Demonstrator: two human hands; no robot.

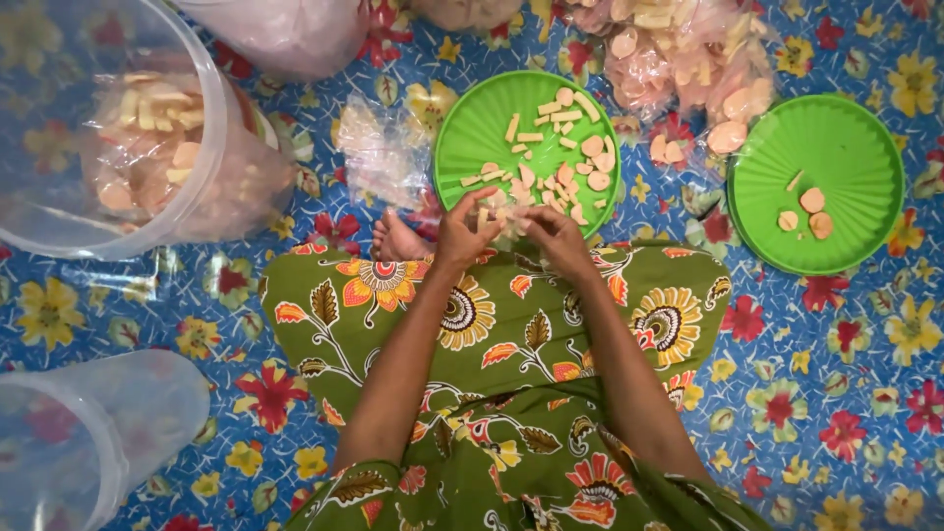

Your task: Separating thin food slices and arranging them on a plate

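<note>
Partly hidden small clear bag between fingers

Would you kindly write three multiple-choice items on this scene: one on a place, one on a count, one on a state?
1. Where do both hands work?
A. at the near edge of the fuller green plate
B. inside the bucket
C. over the right plate

2. How many green plates are there?
A. one
B. two
C. four

3. The right plate is
A. heaped
B. overturned
C. nearly bare

A: left hand and right hand meet at the fuller green plate.
B: it and the right plate.
C: only a few pieces lie on it.
</note>
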